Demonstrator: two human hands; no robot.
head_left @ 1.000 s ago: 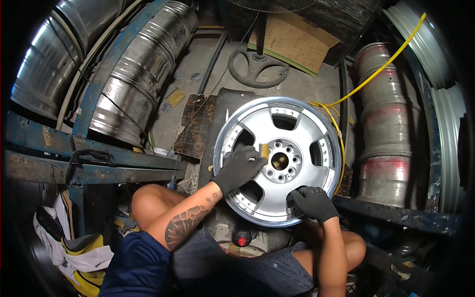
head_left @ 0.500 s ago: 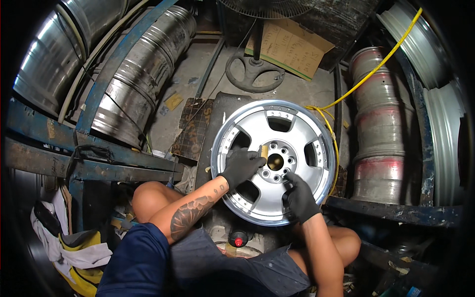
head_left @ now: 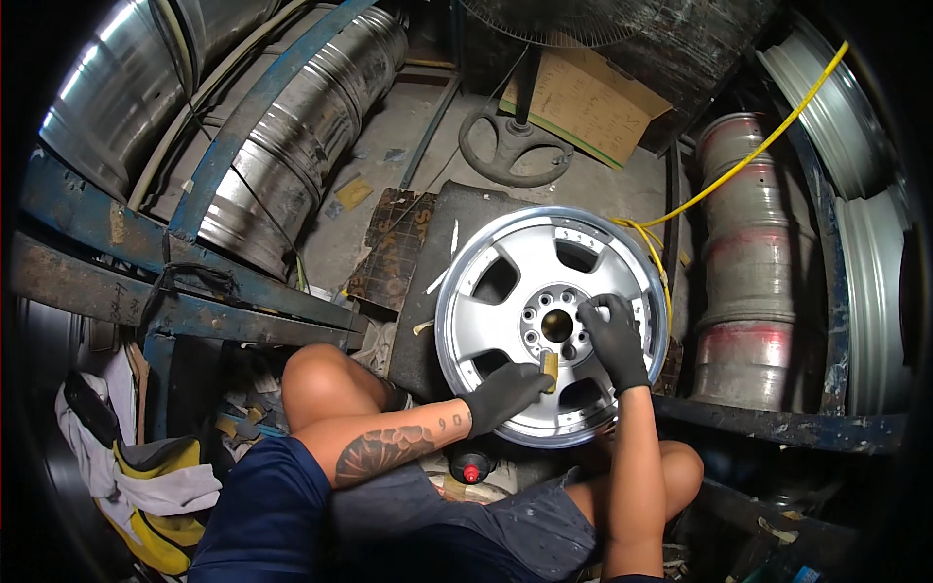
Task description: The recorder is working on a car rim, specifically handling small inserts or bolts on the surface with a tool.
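Observation:
In front of me a silver car wheel [head_left: 476, 325] with a polished lip lies face up, its bolt holes ringing the open centre. My left hand [head_left: 503, 396], in a dark glove, reaches over its near left part. It is closed on a small yellowish-tan strip [head_left: 550, 371], perhaps folded sandpaper, held just below the hub. My right hand [head_left: 619, 342], gloved as well, lies on the wheel's right side. Its fingers are bent, with the tips at the bolt holes; whether they hold anything is hidden. A dark bottle with a red cap [head_left: 471, 473] stands between my legs.
Blue metal racks [head_left: 117, 233] with silver wheel barrels [head_left: 282, 165] line the left side. More barrels [head_left: 746, 262] stand stacked at the right, near a yellow hose [head_left: 748, 136]. A fan base [head_left: 515, 155] and a cardboard box [head_left: 593, 97] sit beyond the wheel.
My left hand has moved with the strip from the hub's left to below it. My right hand has shifted up from the lower right to the hub's right side. The view has shifted slightly.

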